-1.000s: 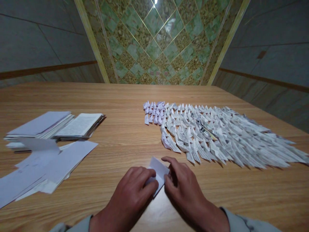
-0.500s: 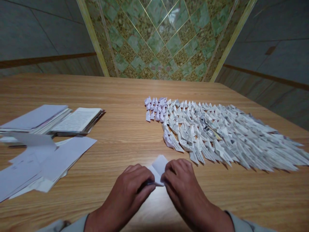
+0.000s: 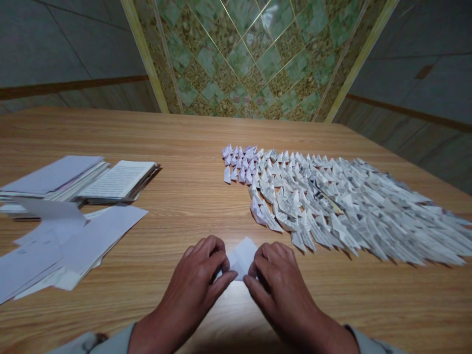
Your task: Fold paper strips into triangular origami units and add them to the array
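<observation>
From the head view, a small white paper sheet (image 3: 241, 258) is held above the tabletop (image 3: 184, 223) at lower centre of the frame, between the left hand (image 3: 193, 280) and the right hand (image 3: 283, 290). The sheet is folded, and its upper point stands clear of both hands. Its lower part is partly hidden. The left hand's fingers (image 3: 210, 250) are curled over the sheet's left side, and the right hand's fingers (image 3: 271, 260) are curled over its right side. The sheet is pinched from both sides, with the thumbs close together near its base. Both forearms angle inward from the lower frame edge, and grey sleeves (image 3: 114, 339) are visible at the wrists. Rows of folded paper boats (image 3: 332, 206) are laid out at centre right. Paper stacks (image 3: 55, 179) and loose white sheets (image 3: 84, 246) lie at left.
</observation>
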